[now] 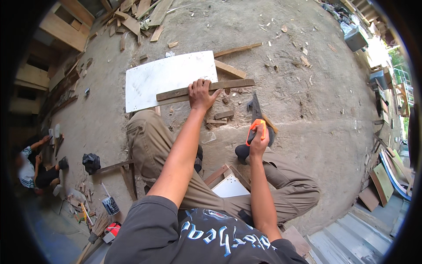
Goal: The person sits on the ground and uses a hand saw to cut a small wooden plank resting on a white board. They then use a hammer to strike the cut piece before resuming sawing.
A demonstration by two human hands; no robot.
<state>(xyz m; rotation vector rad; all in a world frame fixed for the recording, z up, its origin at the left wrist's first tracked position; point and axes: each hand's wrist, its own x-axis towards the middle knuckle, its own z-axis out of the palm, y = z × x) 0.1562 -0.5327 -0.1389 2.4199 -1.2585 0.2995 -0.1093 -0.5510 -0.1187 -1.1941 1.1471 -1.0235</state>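
My left hand (202, 95) presses down on a long brown wooden strip (237, 83), fingers over its far edge and thumb spread along it. The strip lies across the near right part of a white board (171, 72), its right end jutting past the board. In my right hand (259, 135) is a hand saw (256, 107), gripped by its orange and black handle. The dark blade points away from me, its tip a little below the strip's right end and apart from it. Small wood offcuts (224, 114) lie between the board and my feet.
Two wooden pieces (231, 69) stick out beyond the board. Scrap wood (132, 22) is heaped at the far left. Another person (37, 165) crouches at the left, near a black bag (91, 163) and a paint bucket (110, 205). Corrugated sheets (351, 237) lie at the lower right.
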